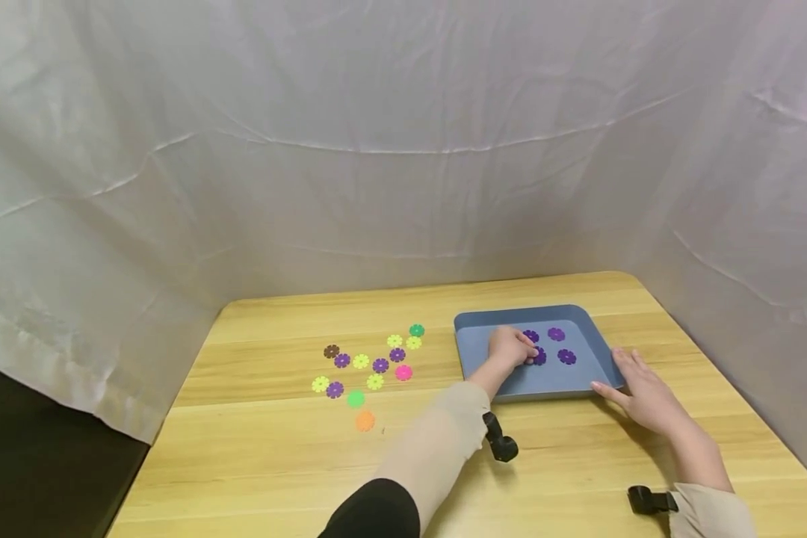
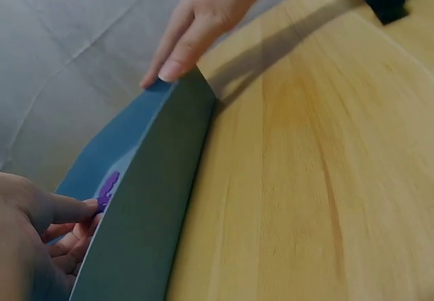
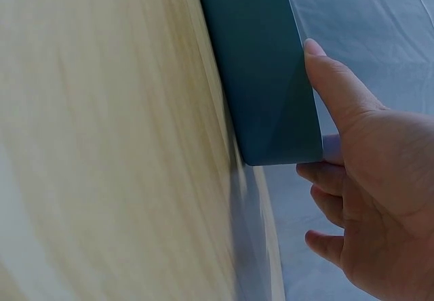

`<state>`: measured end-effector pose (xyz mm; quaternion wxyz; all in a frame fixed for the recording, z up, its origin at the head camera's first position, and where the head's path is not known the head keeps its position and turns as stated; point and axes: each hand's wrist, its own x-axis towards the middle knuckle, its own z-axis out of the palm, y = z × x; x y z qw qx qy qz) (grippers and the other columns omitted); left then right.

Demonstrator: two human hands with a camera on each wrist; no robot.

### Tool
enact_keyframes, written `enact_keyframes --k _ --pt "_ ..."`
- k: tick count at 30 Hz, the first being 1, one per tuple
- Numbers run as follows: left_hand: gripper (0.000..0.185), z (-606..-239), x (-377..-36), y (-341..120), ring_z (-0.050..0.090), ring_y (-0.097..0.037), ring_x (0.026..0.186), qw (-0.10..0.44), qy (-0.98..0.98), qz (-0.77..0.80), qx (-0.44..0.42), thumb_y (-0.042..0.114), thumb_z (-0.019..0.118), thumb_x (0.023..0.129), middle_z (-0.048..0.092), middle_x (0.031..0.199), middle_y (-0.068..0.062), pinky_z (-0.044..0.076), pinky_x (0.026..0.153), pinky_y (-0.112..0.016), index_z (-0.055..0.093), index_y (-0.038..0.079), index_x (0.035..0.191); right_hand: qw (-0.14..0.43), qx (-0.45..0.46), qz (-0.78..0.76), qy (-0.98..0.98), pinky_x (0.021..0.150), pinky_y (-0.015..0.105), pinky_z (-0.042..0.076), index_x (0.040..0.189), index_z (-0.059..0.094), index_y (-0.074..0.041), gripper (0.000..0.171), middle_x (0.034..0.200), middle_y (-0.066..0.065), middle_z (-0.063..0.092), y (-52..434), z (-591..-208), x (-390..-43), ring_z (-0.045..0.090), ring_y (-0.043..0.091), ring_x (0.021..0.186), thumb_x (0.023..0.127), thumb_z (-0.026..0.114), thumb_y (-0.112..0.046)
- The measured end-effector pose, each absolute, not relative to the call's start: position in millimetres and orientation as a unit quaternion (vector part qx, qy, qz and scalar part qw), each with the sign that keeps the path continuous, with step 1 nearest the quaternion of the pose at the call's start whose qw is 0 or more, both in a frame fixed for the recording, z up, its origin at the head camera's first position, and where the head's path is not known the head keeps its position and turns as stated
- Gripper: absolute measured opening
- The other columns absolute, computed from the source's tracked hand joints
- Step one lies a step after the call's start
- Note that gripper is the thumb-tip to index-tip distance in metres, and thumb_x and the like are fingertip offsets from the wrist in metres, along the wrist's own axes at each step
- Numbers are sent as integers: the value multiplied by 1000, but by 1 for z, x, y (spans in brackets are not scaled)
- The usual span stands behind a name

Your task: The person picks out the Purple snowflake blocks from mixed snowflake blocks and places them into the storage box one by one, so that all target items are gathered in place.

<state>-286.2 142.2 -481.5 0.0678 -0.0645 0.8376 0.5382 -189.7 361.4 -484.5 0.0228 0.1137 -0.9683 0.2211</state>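
A blue tray [image 1: 545, 381] lies on the right part of the wooden table [image 1: 296, 463]. Several purple flower-shaped pieces lie in it, one of them at the back [image 1: 556, 334]. My left hand [image 1: 528, 357] reaches into the tray and pinches one purple piece [image 1: 539, 357]; the left wrist view shows that piece [image 2: 108, 189] at the thumb tip of my left hand [image 2: 88, 214], behind the tray wall [image 2: 149, 206]. My right hand [image 1: 622, 377] rests with straight fingers against the tray's near right corner [image 3: 271, 84]; the right wrist view shows the right hand [image 3: 352, 179] holding nothing.
Several loose flower pieces [image 1: 370, 366] in yellow, purple, green, pink, orange and brown lie left of the tray. Black wrist cameras [image 1: 501, 444] sit on both arms. White cloth [image 1: 403, 149] walls the table at the back and sides.
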Motion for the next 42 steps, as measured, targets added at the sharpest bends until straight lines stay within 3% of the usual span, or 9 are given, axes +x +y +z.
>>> enact_keyframes --k 5,9,17,25,32,42 --pt "19 -477 -284 147 59 -7 47 53 890 449 -64 11 84 73 67 57 3 49 50 -20 71 13 60 23 113 222 -968 111 70 15 147 18 15 89 150 41 19 362 -484 -189 7 55 143 96 55 -47" --pt "20 -472 -276 148 60 -8 57 24 919 390 -60 18 85 73 70 63 8 50 57 -21 70 17 59 22 113 222 -968 111 70 14 148 17 14 89 151 41 18 362 -485 -190 7 55 143 96 55 -47" --pt "24 -479 -277 151 62 -11 62 6 934 355 -34 22 80 79 71 71 7 52 60 -26 69 16 59 22 115 221 -968 111 70 14 148 17 14 89 151 41 18 362 -486 -191 6 55 143 96 55 -47" --pt "17 -478 -276 137 53 -5 48 32 902 430 2 22 83 76 67 62 3 43 49 -18 71 13 70 24 114 225 -967 112 70 13 148 16 14 89 151 41 18 363 -488 -191 5 55 144 96 56 -47" --pt "11 -468 -267 113 54 -4 55 48 846 530 45 18 81 80 67 70 3 47 50 -20 72 11 82 27 114 224 -967 112 70 13 148 16 14 89 151 40 18 365 -488 -191 5 55 144 96 56 -46" --pt "18 -441 -250 67 60 -6 68 50 793 600 91 21 80 81 69 79 3 49 61 -21 72 12 95 28 116 223 -968 112 70 13 148 16 14 88 151 40 17 365 -487 -190 5 55 144 97 55 -45"
